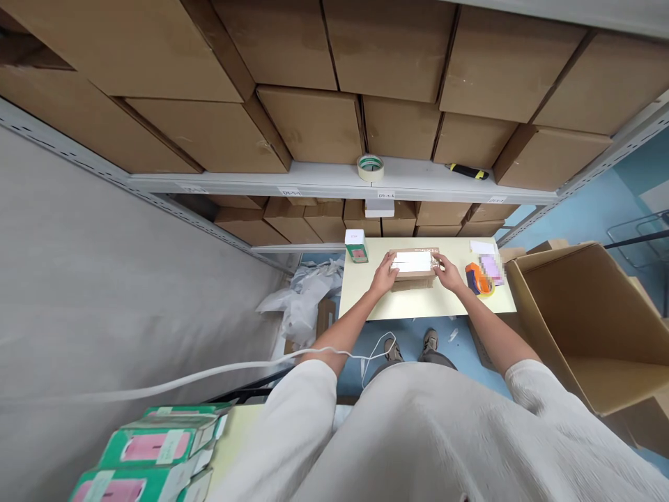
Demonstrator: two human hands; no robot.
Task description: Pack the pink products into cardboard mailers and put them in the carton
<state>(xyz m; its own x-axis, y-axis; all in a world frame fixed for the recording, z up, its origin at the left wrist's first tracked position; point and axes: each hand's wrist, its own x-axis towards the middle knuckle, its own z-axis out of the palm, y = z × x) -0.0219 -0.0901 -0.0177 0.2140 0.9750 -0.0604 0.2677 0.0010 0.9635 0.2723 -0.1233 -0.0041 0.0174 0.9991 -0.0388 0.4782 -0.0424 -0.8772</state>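
Note:
A small brown cardboard box sits at the middle of the pale yellow table, with a white label on its top. My left hand grips the box's left end. At the opposite end, my right hand holds it with the fingers at the top edge, where shiny clear tape shows. Right of my right hand lies an orange and dark blue tape dispenser. A green and white carton stands upright beyond my left hand.
Shelves of large cardboard boxes rise behind the table; a tape roll and yellow-black utility knife lie on one. A big open carton stands right. Green-and-pink boxes are lower left. A white cable crosses my left arm.

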